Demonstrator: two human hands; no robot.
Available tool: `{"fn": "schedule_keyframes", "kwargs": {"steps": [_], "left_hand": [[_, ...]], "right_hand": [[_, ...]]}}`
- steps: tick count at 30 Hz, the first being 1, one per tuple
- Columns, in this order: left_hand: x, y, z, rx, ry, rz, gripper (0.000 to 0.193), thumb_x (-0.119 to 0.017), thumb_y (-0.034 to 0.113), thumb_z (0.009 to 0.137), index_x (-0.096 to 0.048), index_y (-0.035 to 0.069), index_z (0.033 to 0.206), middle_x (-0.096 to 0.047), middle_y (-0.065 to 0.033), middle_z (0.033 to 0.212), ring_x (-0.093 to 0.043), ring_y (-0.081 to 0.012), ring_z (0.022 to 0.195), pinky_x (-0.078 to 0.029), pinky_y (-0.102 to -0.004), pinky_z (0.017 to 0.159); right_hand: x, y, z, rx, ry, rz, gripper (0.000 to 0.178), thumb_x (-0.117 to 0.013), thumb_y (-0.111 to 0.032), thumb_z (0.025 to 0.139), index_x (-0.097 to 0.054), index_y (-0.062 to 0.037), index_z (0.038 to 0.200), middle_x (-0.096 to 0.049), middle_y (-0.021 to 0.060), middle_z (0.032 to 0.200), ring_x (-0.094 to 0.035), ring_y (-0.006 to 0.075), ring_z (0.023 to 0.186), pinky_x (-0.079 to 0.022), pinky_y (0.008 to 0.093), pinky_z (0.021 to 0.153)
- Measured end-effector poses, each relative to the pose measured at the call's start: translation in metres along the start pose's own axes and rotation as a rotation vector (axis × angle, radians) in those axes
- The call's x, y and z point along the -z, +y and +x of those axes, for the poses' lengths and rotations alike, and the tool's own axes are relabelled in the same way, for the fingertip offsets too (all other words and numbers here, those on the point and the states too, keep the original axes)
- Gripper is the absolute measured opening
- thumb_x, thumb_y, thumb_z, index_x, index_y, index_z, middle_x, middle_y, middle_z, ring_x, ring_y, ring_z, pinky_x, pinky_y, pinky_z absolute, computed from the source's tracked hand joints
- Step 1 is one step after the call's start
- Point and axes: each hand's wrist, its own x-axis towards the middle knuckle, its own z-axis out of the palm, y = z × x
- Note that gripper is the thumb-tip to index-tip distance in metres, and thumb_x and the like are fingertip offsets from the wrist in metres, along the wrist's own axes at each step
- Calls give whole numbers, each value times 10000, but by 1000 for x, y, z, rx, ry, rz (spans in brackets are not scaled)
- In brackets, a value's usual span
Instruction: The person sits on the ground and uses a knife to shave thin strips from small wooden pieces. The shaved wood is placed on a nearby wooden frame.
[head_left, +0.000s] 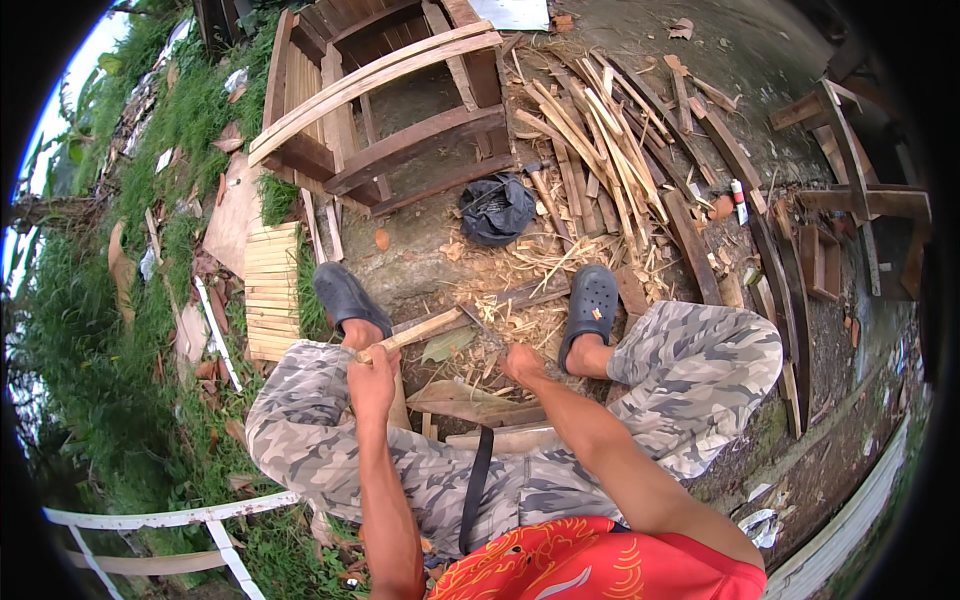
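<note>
My left hand (371, 378) is closed round the near end of a pale wooden strip (428, 328), which slants away to the right between my feet. In my closed right hand (521, 364) is a thin, dark-bladed knife (484, 326). Its blade points up and left, and the tip comes to the far end of the strip; I cannot tell if they touch. My fist hides the handle. Wood shavings (520, 312) lie on the ground under and around the blade. A darker piece of wood (530, 293) lies behind the strip, between my shoes.
Ahead stands a wooden frame (420, 125) with slatted sides. Beside it are a black plastic bag (497, 210) and a hammer (546, 205). Long split strips (600, 140) are heaped at the right, near dark planks (690, 245). A slatted panel (271, 290) lies on the left, by grass.
</note>
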Motion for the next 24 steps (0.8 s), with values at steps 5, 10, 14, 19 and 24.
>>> {"fn": "schedule_keyframes", "kwargs": {"steps": [5, 10, 14, 19, 24], "left_hand": [[-16, 21, 11, -119, -10, 383, 469, -482, 317, 952, -660, -100, 831, -679, -266, 765, -708, -357, 746, -527, -451, 686], [-38, 44, -1, -194, 56, 522, 512, -481, 343, 930, -664, -99, 748, -620, -341, 738, -638, -513, 783, -497, -552, 766], [-44, 57, -11, -174, 55, 523, 516, -485, 337, 930, -660, -107, 733, -609, -352, 723, -636, -519, 768, -498, -554, 758], [-39, 67, -19, -154, 80, 563, 513, -482, 320, 937, -652, -116, 726, -603, -357, 722, -636, -516, 762, -497, -558, 740], [-38, 71, -19, -173, 88, 506, 519, -470, 300, 945, -637, -131, 710, -593, -367, 716, -636, -518, 757, -497, -560, 730]], "right_hand": [[24, -29, -6, 72, 31, 96, 416, -592, -363, 915, -684, 16, 1057, -677, 289, 1016, -676, 389, 983, -538, 461, 836], [20, -49, -11, 222, 167, 454, 398, -593, -361, 910, -684, 3, 1042, -650, 319, 974, -659, 416, 952, -492, 503, 811], [-4, -11, -10, 98, 146, 235, 413, -596, -385, 890, -684, -6, 1027, -644, 328, 978, -649, 442, 940, -486, 516, 808], [1, -17, 3, 196, 304, 292, 386, -607, -388, 874, -661, -7, 863, -657, 272, 783, -669, 429, 797, -503, 513, 735], [-8, -35, 0, 419, 379, 501, 360, -606, -341, 888, -623, 16, 839, -588, 229, 633, -622, 384, 621, -476, 477, 629]]}}
